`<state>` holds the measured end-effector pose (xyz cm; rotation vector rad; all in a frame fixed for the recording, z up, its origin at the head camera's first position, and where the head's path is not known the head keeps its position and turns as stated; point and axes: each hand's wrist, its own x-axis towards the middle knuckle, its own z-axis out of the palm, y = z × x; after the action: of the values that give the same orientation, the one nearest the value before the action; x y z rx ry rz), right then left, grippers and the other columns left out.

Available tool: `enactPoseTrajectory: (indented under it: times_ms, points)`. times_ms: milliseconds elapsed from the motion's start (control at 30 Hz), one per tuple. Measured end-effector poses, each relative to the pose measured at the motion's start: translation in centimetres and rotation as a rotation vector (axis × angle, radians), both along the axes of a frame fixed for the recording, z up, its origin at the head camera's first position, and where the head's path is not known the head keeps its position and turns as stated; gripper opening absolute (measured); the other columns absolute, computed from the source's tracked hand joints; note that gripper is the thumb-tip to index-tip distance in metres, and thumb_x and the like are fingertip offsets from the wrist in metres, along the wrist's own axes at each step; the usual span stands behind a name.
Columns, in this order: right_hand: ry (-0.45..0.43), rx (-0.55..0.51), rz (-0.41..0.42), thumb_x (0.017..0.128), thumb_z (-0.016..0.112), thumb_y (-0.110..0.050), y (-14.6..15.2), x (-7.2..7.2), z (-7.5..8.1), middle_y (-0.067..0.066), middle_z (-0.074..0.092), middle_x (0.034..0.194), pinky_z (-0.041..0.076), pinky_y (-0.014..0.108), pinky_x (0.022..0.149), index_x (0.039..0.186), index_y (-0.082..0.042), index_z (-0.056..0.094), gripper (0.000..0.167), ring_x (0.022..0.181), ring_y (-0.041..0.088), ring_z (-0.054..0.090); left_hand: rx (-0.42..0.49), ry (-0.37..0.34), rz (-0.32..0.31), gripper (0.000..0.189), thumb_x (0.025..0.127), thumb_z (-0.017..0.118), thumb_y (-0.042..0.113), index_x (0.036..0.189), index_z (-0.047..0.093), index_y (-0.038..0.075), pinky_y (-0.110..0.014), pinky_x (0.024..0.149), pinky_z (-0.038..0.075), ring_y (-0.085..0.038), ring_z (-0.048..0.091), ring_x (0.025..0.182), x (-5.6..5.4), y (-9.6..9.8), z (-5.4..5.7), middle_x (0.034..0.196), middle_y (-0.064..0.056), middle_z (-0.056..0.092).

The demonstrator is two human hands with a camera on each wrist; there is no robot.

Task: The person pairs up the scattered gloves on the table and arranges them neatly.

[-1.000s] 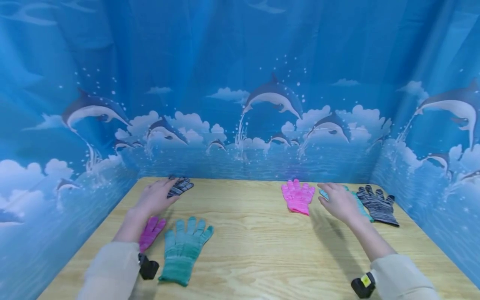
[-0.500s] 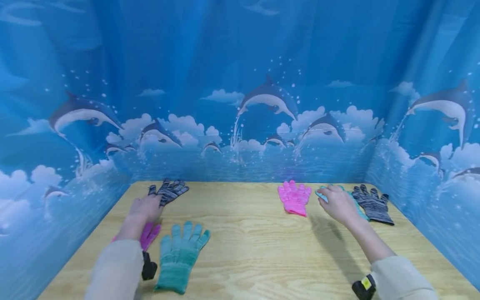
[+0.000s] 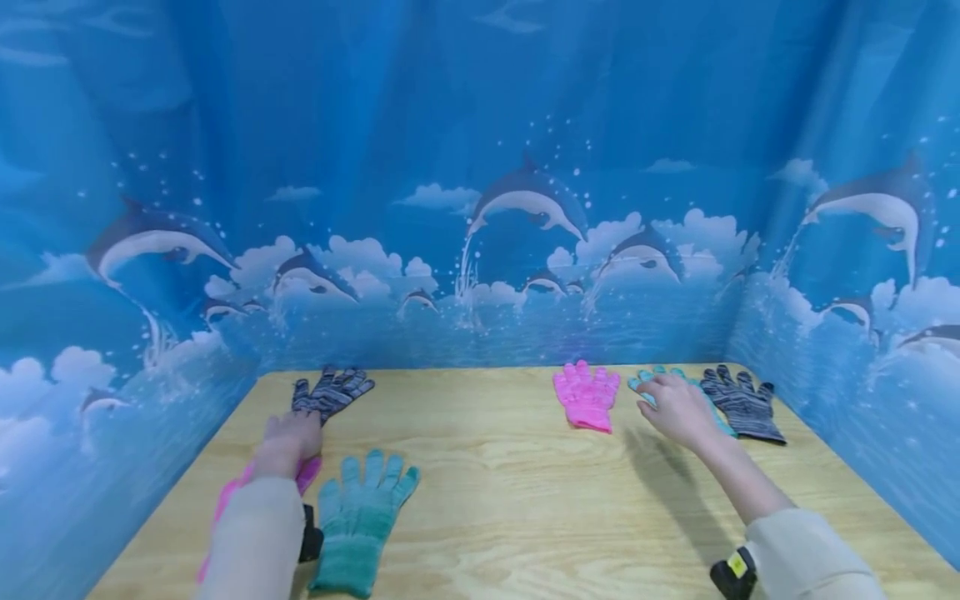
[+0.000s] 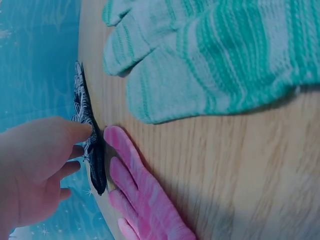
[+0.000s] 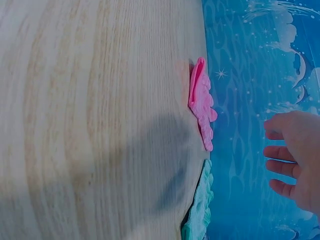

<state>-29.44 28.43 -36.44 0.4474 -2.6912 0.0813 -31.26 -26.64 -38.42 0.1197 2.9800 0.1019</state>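
1. The left hand is drawing back toward the wearer. It is leaving the fingers of the left dark striped glove in plain view, whereas one second earlier it was partly covering them.
2. Its fingers are bending loosely, slightly apart; whether they are touching the cuff of that glove, one cannot tell.
3. The left forearm is now passing over the left pink glove; the green glove is lying flat beside it, fingers pointing away from the wearer.
4. The right hand is hovering over the teal glove, keeping nearly its earlier position. Its fingers are curving gently, with gaps between them.
5. The right pink glove is lying to the left of this hand; the right dark striped glove is lying to its right.
6. All six gloves are resting on the wooden table.
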Motion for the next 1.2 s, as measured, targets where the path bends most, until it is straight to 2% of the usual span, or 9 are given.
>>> enactPoseTrajectory:
  times_ms: [233,333,467,733,833,900,1033,1200]
  points:
    - [-0.041,-0.01,-0.041,0.083,0.065,-0.016,1.0,0.3,-0.3,0.018,0.063,0.1,0.048,0.05,0.07,0.102,-0.001,0.068,0.024,0.093,0.038,0.057,-0.013,-0.006,-0.012,0.039,0.088,0.035,-0.002,0.123,0.046,-0.016,-0.067,0.094,0.022,-0.056,0.034,0.117,-0.4,0.2,-0.7,0.126,-0.039,0.04]
    - [-0.061,0.001,-0.071,0.083,0.064,-0.017,1.2,0.3,-0.4,0.019,0.062,0.102,0.048,0.049,0.067,0.104,-0.001,0.067,0.025,0.093,0.039,0.057,-0.019,0.024,-0.019,0.035,0.084,0.043,-0.001,0.115,0.053,-0.013,-0.064,0.091,0.028,-0.053,0.042,0.11,-0.7,0.0,-0.8,0.119,-0.037,0.048]
    - [-0.078,0.011,-0.105,0.084,0.064,-0.018,1.6,0.2,-0.5,0.022,0.061,0.106,0.048,0.05,0.066,0.105,-0.002,0.067,0.027,0.095,0.041,0.056,-0.035,0.066,-0.035,0.024,0.076,0.055,0.0,0.098,0.061,-0.007,-0.061,0.085,0.035,-0.048,0.053,0.097,-1.2,-0.2,-0.9,0.104,-0.031,0.057]
    - [-0.142,-0.001,-0.141,0.086,0.062,-0.019,2.4,0.2,-0.8,0.023,0.059,0.108,0.045,0.053,0.069,0.107,-0.001,0.066,0.028,0.096,0.043,0.054,0.019,0.086,-0.069,0.01,0.069,0.061,-0.006,0.077,0.061,-0.001,-0.051,0.074,0.048,-0.037,0.058,0.079,-1.3,-0.2,-0.9,0.086,-0.022,0.06]
    - [-0.165,-0.005,-0.146,0.086,0.061,-0.019,2.5,0.1,-1.0,0.024,0.058,0.11,0.043,0.057,0.074,0.108,-0.001,0.065,0.028,0.1,0.044,0.052,0.047,0.088,-0.067,0.011,0.07,0.057,-0.009,0.073,0.06,0.001,-0.047,0.069,0.05,-0.031,0.059,0.072,-1.3,-0.3,-0.9,0.08,-0.018,0.061]
    - [-0.178,-0.006,-0.152,0.087,0.061,-0.019,2.7,0.1,-1.0,0.025,0.057,0.112,0.041,0.058,0.075,0.109,-0.001,0.065,0.029,0.101,0.045,0.051,0.046,0.093,-0.071,0.011,0.073,0.056,-0.009,0.074,0.06,0.0,-0.045,0.068,0.05,-0.029,0.059,0.071,-1.7,-0.2,-0.9,0.078,-0.016,0.061]
    - [-0.191,0.001,-0.161,0.087,0.06,-0.019,3.0,0.2,-1.1,0.026,0.056,0.114,0.04,0.059,0.076,0.112,-0.001,0.064,0.03,0.103,0.046,0.049,0.069,0.138,-0.092,0.01,0.077,0.053,-0.008,0.079,0.062,-0.002,-0.047,0.071,0.049,-0.031,0.059,0.074,-2.8,0.2,-0.2,0.078,-0.016,0.061]
    - [-0.195,0.009,-0.165,0.086,0.062,-0.018,3.0,0.1,-1.1,0.027,0.055,0.115,0.042,0.059,0.076,0.113,0.0,0.062,0.032,0.102,0.047,0.049,0.189,0.204,-0.097,0.015,0.078,0.049,-0.008,0.083,0.062,-0.002,-0.041,0.061,0.048,-0.025,0.054,0.066,-3.4,1.2,1.3,0.074,-0.012,0.058]
